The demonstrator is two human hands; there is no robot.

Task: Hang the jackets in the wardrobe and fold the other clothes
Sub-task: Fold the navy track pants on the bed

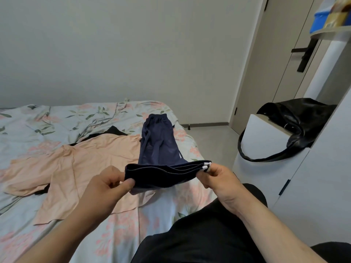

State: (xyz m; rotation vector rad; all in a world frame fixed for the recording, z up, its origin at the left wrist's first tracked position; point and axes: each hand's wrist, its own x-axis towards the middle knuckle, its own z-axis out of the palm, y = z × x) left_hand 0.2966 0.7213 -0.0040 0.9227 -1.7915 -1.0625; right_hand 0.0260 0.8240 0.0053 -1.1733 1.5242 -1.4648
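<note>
Presently, navy trousers [158, 147] are laid lengthwise on the flowered bed [38, 126] beside a peach shirt [85, 164]. Their hem end is held raised, each corner pinched taut in the fingers of the left hand [106, 186] and right hand [222, 181], probably so it folds over evenly.

Plain pale wall [133, 44] beyond the grip, floral-sheeted bed [28, 130] beneath it; to its right, grey floor [209, 137], door [266, 82], white cabinet [266, 137].

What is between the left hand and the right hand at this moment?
In the head view, the dark blue trousers span that gap: the left hand pinches one end of the lifted edge, the right hand the other.
</note>
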